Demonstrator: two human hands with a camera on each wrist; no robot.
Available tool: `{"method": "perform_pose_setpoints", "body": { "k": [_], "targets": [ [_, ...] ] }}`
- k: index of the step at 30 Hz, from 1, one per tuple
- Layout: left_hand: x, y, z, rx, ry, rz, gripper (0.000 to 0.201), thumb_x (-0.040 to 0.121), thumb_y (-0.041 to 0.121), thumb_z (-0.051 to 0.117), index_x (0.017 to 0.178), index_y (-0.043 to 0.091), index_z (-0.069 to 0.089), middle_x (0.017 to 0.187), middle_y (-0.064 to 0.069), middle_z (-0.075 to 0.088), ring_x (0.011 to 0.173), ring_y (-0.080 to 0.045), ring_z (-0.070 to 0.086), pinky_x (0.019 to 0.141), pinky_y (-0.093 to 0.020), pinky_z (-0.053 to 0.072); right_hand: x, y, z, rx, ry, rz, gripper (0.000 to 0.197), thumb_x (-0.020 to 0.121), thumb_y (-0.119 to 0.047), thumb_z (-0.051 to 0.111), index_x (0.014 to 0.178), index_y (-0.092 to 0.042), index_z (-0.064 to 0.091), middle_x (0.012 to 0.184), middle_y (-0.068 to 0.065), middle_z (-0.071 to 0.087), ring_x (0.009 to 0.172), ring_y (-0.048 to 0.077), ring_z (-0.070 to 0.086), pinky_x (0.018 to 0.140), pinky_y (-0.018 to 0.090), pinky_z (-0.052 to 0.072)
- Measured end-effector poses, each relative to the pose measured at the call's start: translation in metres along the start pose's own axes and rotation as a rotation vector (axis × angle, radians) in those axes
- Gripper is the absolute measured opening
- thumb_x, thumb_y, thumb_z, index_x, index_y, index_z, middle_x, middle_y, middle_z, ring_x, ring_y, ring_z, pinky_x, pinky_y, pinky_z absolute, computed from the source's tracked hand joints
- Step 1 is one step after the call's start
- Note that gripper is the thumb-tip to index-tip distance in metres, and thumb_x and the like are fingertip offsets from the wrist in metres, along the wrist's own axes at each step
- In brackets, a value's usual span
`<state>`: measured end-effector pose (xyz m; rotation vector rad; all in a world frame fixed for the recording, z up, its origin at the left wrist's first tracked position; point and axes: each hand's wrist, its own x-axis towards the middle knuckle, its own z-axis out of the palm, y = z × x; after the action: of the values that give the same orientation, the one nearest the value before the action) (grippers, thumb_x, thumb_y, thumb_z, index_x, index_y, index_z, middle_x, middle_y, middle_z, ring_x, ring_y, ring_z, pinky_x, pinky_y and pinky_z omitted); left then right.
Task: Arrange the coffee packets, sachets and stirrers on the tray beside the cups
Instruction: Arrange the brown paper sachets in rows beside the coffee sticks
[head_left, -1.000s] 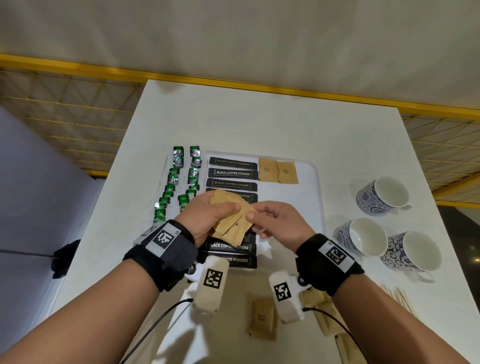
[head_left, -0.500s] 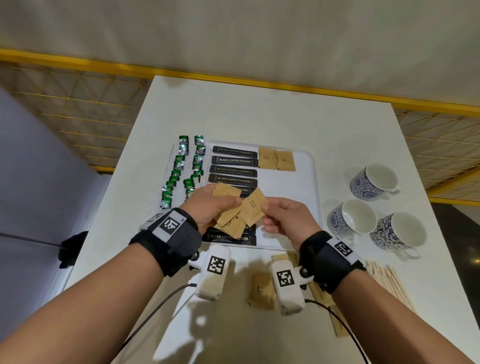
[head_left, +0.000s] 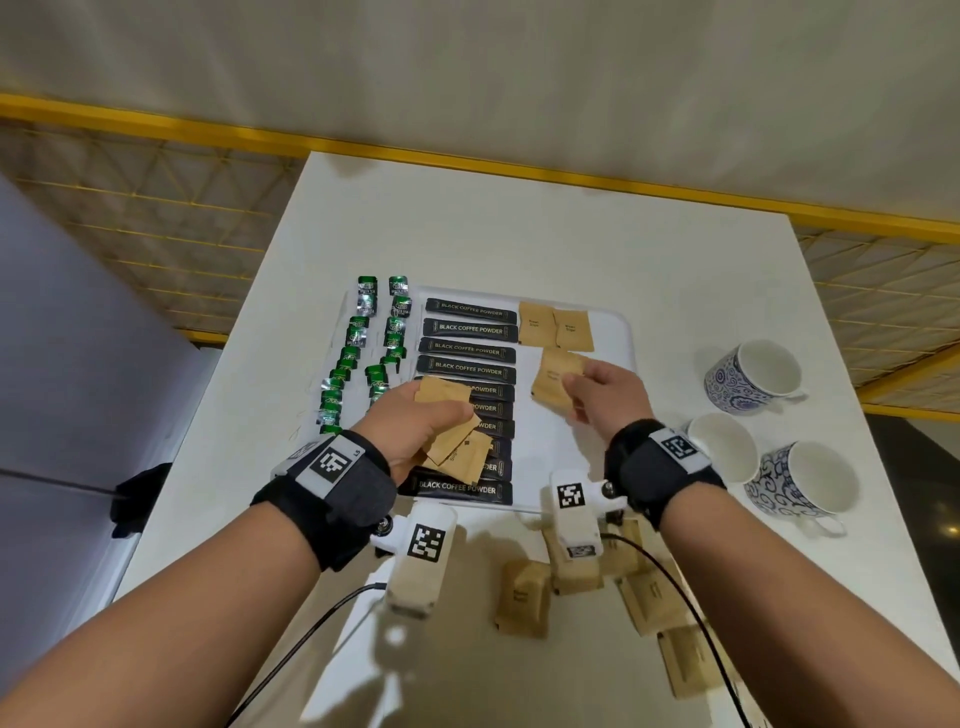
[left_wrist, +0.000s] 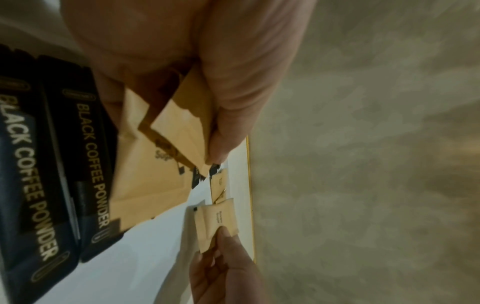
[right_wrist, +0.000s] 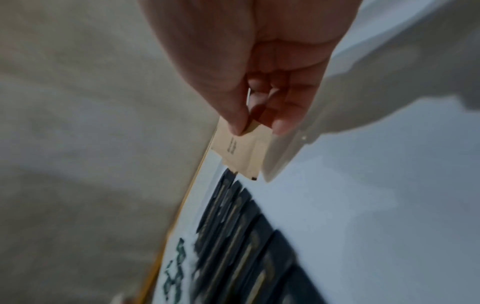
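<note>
Green sachets (head_left: 363, 353): two columns, tray's (head_left: 618, 332) 9 o'clock edge. Black coffee packets (head_left: 470, 348): stacked column, tray centre. Left hand (head_left: 415, 431): grasping fanned brown sachets (head_left: 457, 452) over that column. Right hand (head_left: 605, 397): pinching one brown sachet (head_left: 553, 382), tray's 3 o'clock side. Cups (head_left: 748, 376): on the table (head_left: 519, 228), 3 o'clock of tray.

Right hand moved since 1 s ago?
Yes. The right hand, pinching a brown sachet, has gone right and away from the left hand, toward the two sachets on the tray.
</note>
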<state>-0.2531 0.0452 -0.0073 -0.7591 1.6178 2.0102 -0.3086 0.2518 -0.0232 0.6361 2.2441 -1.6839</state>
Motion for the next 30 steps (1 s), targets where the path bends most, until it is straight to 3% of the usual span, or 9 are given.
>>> {"method": "perform_pose_setpoints", "body": {
  "k": [2,4,6,9,12,17,21,23,30],
  "targets": [
    [0.003,0.001,-0.003,-0.009,0.003,-0.002,0.03,0.082,0.001,0.067,0.111,0.003,0.059,0.097,-0.017,0.068,0.08,-0.028,0.067,0.063,-0.034,0.057,0.015,-0.001,0.0,-0.067,0.037,-0.017,0.035,0.089,-0.009,0.061,0.121,0.006,0.056,0.114,0.026,0.063,0.084,0.022,0.057,0.095,0.045,0.05],
    [0.006,0.001,-0.005,-0.02,0.005,-0.011,0.029,0.082,0.001,0.067,0.109,0.004,0.059,0.093,-0.015,0.069,0.078,-0.028,0.067,0.065,-0.035,0.057,0.025,-0.002,0.003,-0.084,0.032,-0.014,0.029,0.088,-0.012,0.063,0.117,-0.01,0.063,0.109,0.013,0.063,0.09,0.024,0.059,0.091,0.037,0.052],
    [0.008,0.001,-0.005,-0.026,0.005,-0.017,0.028,0.081,0.001,0.067,0.108,0.004,0.06,0.093,-0.016,0.069,0.079,-0.028,0.067,0.069,-0.037,0.057,0.034,-0.004,0.008,-0.075,0.016,-0.002,0.023,0.088,-0.013,0.064,0.11,-0.019,0.062,0.1,0.007,0.058,0.077,0.02,0.057,0.079,0.03,0.055],
    [0.011,0.002,-0.005,-0.023,0.005,-0.028,0.031,0.081,0.001,0.067,0.111,0.002,0.06,0.102,-0.02,0.068,0.085,-0.031,0.067,0.075,-0.041,0.057,0.042,-0.005,0.013,-0.05,0.006,0.027,0.029,0.088,-0.012,0.065,0.117,-0.013,0.062,0.102,0.006,0.063,0.065,0.015,0.056,0.069,0.026,0.055],
    [0.013,0.004,-0.004,-0.029,0.011,-0.036,0.034,0.081,0.001,0.067,0.114,0.001,0.059,0.107,-0.023,0.067,0.09,-0.033,0.066,0.076,-0.043,0.057,0.047,-0.005,0.017,-0.098,0.022,0.0,0.027,0.085,-0.014,0.068,0.111,-0.012,0.067,0.096,0.006,0.07,0.064,0.015,0.059,0.067,0.028,0.057],
    [0.016,0.004,-0.003,-0.042,0.003,-0.029,0.028,0.082,-0.001,0.066,0.109,0.001,0.059,0.104,-0.021,0.067,0.088,-0.032,0.065,0.079,-0.044,0.055,0.05,-0.005,0.022,-0.245,0.093,-0.078,0.021,0.079,-0.021,0.071,0.097,-0.029,0.064,0.097,0.0,0.07,0.081,0.018,0.067,0.081,0.037,0.057],
    [0.018,0.004,-0.004,-0.049,0.0,-0.031,0.024,0.081,-0.002,0.066,0.105,0.004,0.06,0.097,-0.016,0.067,0.087,-0.031,0.065,0.084,-0.046,0.053,0.05,0.0,0.019,-0.308,0.109,-0.141,0.02,0.083,-0.018,0.068,0.102,-0.022,0.063,0.077,-0.009,0.057,0.068,0.003,0.055,0.063,0.019,0.044],
    [0.019,0.004,-0.004,-0.043,0.0,-0.029,0.027,0.081,-0.001,0.066,0.107,0.004,0.059,0.096,-0.015,0.068,0.086,-0.03,0.065,0.082,-0.044,0.053,0.049,0.002,0.019,-0.346,0.108,-0.166,0.018,0.084,-0.017,0.067,0.1,-0.021,0.062,0.072,-0.011,0.052,0.065,0.001,0.051,0.058,0.015,0.038],
    [0.019,0.005,-0.003,-0.064,-0.001,-0.023,0.036,0.081,-0.001,0.066,0.116,0.001,0.057,0.099,-0.016,0.067,0.086,-0.029,0.065,0.079,-0.042,0.054,0.051,0.002,0.02,-0.422,0.092,-0.199,0.013,0.086,-0.019,0.064,0.099,-0.022,0.061,0.076,-0.012,0.051,0.071,0.007,0.053,0.062,0.019,0.04]
  ]
}}
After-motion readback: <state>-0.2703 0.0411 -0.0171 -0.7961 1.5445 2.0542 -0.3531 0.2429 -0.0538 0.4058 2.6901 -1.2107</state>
